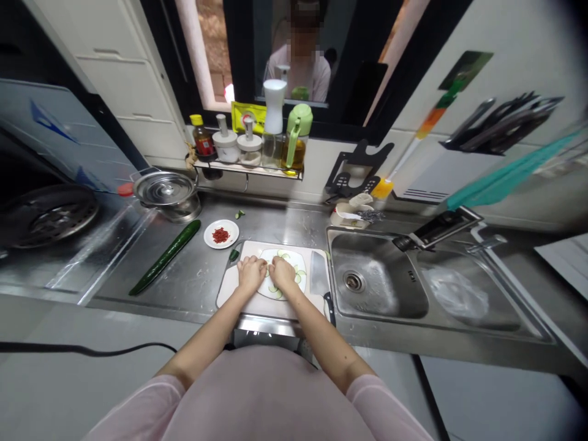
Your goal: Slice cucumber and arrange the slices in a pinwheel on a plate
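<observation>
A white plate point(301, 280) with several cucumber slices point(301, 273) around it lies on the light cutting board point(229, 295). Over the plate's left edge is my left hand point(252, 273), its fingers curled in toward the middle. My right hand point(282, 274) is closed above the plate, its fingertips close to those of the left. Whatever the fingertips pinch is too small and hidden to make out. A kitchen knife point(318, 274) with a black handle rests on the board's right side. At the board's upper left corner sits a dark green cucumber end point(234, 255).
A whole cucumber point(166, 257) lies on the steel counter at left, near a small plate point(210, 234) of chopped red pieces and a lidded pot point(181, 211). To the right is the sink point(381, 288). Bottles and jars stand on a wall rack point(252, 166).
</observation>
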Motion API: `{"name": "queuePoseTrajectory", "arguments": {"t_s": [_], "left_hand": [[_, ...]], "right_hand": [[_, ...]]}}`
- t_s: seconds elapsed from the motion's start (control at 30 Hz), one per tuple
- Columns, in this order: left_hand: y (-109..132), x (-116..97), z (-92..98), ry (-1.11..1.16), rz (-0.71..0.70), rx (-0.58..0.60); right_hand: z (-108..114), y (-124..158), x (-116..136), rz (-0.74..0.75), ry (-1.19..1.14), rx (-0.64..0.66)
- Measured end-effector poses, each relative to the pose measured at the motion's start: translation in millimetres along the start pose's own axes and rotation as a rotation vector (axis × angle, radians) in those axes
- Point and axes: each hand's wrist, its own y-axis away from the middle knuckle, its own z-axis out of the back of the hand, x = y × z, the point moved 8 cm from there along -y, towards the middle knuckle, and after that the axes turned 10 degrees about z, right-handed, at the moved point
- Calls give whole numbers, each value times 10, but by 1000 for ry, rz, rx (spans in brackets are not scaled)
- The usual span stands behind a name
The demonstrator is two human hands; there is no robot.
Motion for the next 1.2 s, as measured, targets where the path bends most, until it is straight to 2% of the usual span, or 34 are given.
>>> {"name": "queuePoseTrajectory", "arguments": {"t_s": [0.17,0.33,0.47,0.63,0.77,0.87,1.03,1.2], "left_hand": [[-6,155,154,139,97,-79],[-93,459,274,230,236,-128],[-282,733,369,259,345,-177],[-596,1164,551,241,555,-274],[-810,1491,668,161,698,-310],[-915,1655,698,80,739,-300],[-988,1785,677,21,730,-266],[-1048,1818,656,-16,687,-235]], "right_hand": [[198,118,-9,10,-147,-123],[471,271,141,108,-426,-269],[760,329,295,217,-682,-369],[995,284,323,247,-843,-417],[954,212,261,222,-862,-391],[848,187,226,215,-867,-350],[727,220,128,179,-904,-313],[654,280,-29,154,-878,-321]]}}
